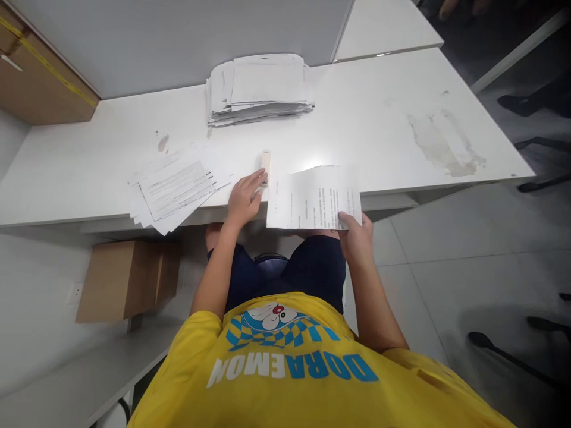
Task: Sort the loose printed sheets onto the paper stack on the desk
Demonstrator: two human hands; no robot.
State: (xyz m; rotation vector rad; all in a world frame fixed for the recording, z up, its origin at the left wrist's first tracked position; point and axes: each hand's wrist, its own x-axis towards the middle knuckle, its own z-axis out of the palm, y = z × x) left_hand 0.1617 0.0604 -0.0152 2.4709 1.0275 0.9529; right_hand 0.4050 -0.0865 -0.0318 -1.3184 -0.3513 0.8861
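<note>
Head view: the right hand (358, 239) pinches the printed paper (306, 196) at its near right corner, thumb on top and the fingers largely hidden beneath. The paper lies partly over the front edge of the white surface (361, 131) and partly beyond it, above the lap; whether it is one sheet or several, I cannot tell. The left hand (243, 200) has its fingertips against a small pale stapler-like device (266, 159), just beside the paper's left edge; whether it grips or merely touches is unclear. The paper should be light, limp and easily creased, best held near a corner or edge with light pressure. The device looks rigid and light, suited to a hold along its sides. Loose sheets (176, 190) lie to the left; a thick paper stack (267, 83) sits behind.
</note>
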